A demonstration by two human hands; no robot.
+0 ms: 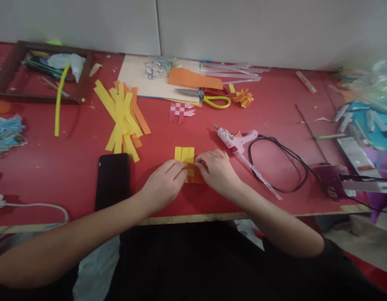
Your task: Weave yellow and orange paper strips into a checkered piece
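Note:
A small weave of yellow and orange paper strips (187,154) lies flat on the red table in front of me. My left hand (168,180) closes its fingers on the weave's left edge. On the opposite edge, the curled thumb and fingers of my right hand (216,169) pinch the strips. Parts of the weave are hidden under my fingertips. Beyond it sits a pink and red woven paper fish (181,111). A pile of loose yellow and orange strips (119,117) spreads to the left.
A black phone (113,179) lies left of my forearm. To the right are a pink glue gun (237,140) with its stick and a coiled black cable (293,156). Yellow-handled scissors (216,101) rest farther back. A brown wooden frame (83,79) holds tools at the far left.

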